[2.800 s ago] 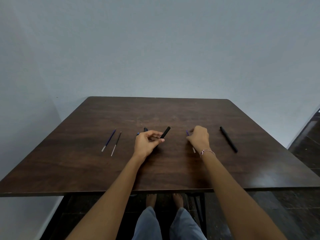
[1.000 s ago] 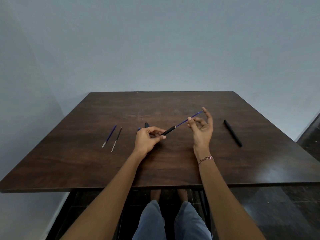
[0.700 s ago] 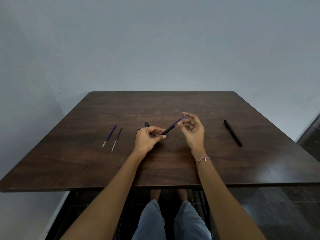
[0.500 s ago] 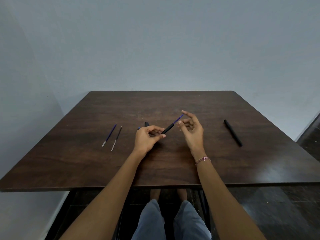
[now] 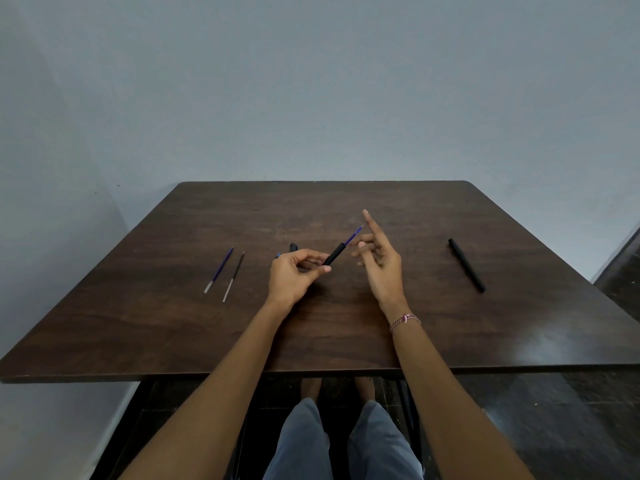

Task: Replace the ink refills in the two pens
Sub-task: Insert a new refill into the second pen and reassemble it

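I see the left hand curled round the near end of a black barrel, held over the middle of the table. A refill, blue, projects from the barrel's far end and points far-right. The right hand sits just right of the refill, index finger straight, other fingers loosely bent; I cannot tell whether any fingertip grips the refill. A small dark part lies just beyond the left hand. A spare blue refill and a spare black refill lie side by side, well left. The second pen lies well right, untouched.
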### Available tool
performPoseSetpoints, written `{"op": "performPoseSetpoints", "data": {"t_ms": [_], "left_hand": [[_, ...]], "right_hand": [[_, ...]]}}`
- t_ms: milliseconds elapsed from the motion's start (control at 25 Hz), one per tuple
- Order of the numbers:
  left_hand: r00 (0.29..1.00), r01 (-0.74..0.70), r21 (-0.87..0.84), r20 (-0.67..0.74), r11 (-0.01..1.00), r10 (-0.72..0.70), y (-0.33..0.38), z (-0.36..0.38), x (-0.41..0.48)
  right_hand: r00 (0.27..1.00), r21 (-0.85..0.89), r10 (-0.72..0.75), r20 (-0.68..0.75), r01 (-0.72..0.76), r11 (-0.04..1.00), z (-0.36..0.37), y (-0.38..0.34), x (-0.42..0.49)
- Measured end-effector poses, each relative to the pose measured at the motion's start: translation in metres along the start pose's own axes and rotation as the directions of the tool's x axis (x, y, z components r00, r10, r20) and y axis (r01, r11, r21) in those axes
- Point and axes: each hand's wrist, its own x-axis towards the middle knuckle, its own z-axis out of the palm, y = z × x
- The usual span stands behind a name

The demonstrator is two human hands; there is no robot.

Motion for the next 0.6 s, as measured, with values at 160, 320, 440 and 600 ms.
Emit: {"op": "performPoseSetpoints", "data": {"t_ms": [160,320,440,600], "left_hand": [[1.000,-0.010,-0.016,-0.028,1.000,0.010,-0.001,0.001,0.001],[0.995,-0.006,-0.018,-0.101,1.000,0.004,-0.001,0.000,0.001],[0.975,0.010,-0.024,-0.222,1.000,-0.015,-0.001,-0.002,0.002],[0.898,0.033,-0.006,-0.439,0.999,-0.033,0.000,-0.009,0.001]], "right_hand": [[1.000,0.010,-0.024,-0.015,0.024,1.000,0.000,0.000,0.000],[0.999,0.020,-0.030,-0.027,0.031,0.999,0.000,0.001,0.001],[1.000,0.001,-0.012,-0.019,0.012,1.000,0.000,0.003,0.002],[1.000,-0.004,0.009,-0.016,-0.009,1.000,0.001,0.002,0.001]]}}
